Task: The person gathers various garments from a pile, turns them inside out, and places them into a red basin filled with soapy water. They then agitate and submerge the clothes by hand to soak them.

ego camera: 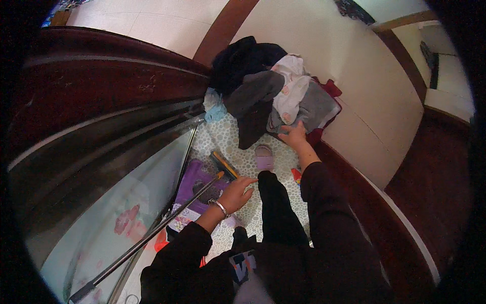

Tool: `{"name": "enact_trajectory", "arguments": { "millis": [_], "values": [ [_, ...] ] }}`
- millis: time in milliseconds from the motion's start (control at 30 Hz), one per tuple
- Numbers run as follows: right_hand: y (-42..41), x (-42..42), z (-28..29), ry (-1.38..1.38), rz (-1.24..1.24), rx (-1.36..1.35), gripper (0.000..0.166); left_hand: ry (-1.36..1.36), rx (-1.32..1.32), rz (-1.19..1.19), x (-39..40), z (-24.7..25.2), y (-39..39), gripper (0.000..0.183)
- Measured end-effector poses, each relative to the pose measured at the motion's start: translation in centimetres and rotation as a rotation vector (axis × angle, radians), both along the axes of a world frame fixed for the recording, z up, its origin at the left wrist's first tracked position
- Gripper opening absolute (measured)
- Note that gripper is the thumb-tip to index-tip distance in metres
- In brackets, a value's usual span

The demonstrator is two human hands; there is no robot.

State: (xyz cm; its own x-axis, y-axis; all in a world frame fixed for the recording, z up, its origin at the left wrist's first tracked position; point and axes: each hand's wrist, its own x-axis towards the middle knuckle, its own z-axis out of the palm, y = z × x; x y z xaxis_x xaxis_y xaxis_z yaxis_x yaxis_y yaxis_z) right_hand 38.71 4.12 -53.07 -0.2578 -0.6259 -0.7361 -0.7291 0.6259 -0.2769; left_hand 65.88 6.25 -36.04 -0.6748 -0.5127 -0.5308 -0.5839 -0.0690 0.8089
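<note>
My right hand [295,135] reaches forward to the near edge of a grey cloth [317,104] with a dark red border. Its fingertips touch the fabric; whether they pinch it is unclear. A white printed garment [290,89] lies over the grey cloth. Beside these hang a dark grey-brown garment [254,102] and a black garment [246,59], with a light blue cloth [215,106] at the left of the pile. Lower down, my left hand [237,195] is empty, fingers apart, with a bracelet at the wrist. It is above the floor, near the yellow-and-grey head of a long-handled floor tool [224,165].
The tool's metal handle [152,233] slants across the lower left. Below it are a purple plastic item [193,178] and a glass panel with a flower print [129,220]. A pink slipper [264,159] is on the pebble-patterned floor [248,212]. Dark wooden panels [114,76] flank the space.
</note>
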Motion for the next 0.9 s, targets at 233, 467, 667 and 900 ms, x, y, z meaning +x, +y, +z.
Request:
{"name": "enact_trajectory", "arguments": {
  "millis": [233,467,667,900],
  "values": [
    [0.1,-1.6,-6.8,-0.139,0.071,-0.17,0.054,-0.03,0.049,0.075,-0.6,-0.9,-2.1,0.031],
    [0.8,-0.6,-6.5,0.056,0.157,-0.258,0.042,-0.094,0.08,0.079,-1.1,-1.1,-2.5,0.031],
    [-1.1,-0.8,-3.6,-0.148,0.048,-0.347,0.031,-0.093,0.083,0.153,-1.1,-0.5,-2.5,0.031],
    [0.1,8.2,7.5,-0.967,-0.286,-0.515,0.027,-0.02,0.655,0.785,-0.3,-3.6,-3.6,0.034]
  ]
}}
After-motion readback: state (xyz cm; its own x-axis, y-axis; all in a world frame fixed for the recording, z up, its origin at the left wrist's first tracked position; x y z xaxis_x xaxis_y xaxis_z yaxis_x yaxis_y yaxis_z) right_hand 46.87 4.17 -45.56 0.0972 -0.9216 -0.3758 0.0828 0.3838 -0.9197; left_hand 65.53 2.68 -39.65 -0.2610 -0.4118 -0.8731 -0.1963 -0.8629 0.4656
